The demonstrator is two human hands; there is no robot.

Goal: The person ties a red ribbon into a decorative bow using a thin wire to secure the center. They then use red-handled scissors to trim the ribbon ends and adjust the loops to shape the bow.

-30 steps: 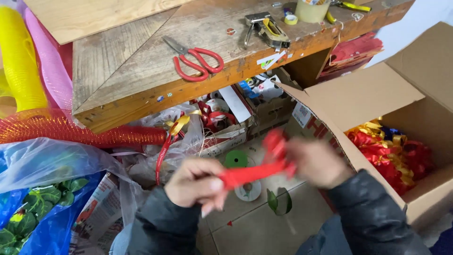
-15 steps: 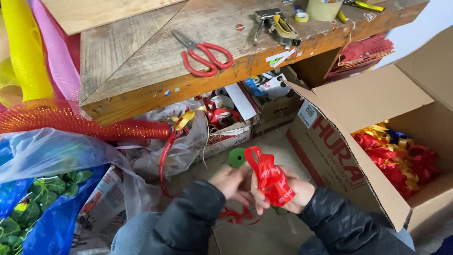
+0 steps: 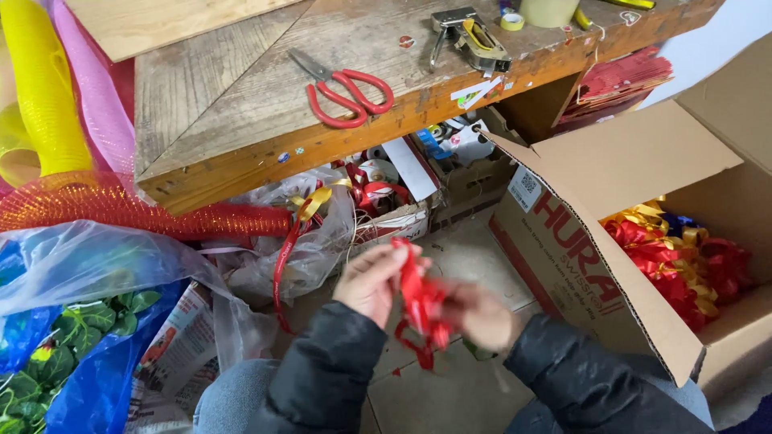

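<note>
Head view, red ribbon (image 3: 418,301) between left hand (image 3: 374,281), right hand (image 3: 481,315)

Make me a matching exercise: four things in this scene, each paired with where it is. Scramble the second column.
Things:
1. scissors
2. red ribbon
3. staple gun
4. finished bows

Places:
A. inside the cardboard box
B. between the left hand and right hand
C. on the bench, near its middle
D. on the bench, farther right, toward its back

Pairs: 1-C, 2-B, 3-D, 4-A

Wooden bench (image 3: 241,104) with scissors (image 3: 346,87), stapler (image 3: 470,36)
</note>
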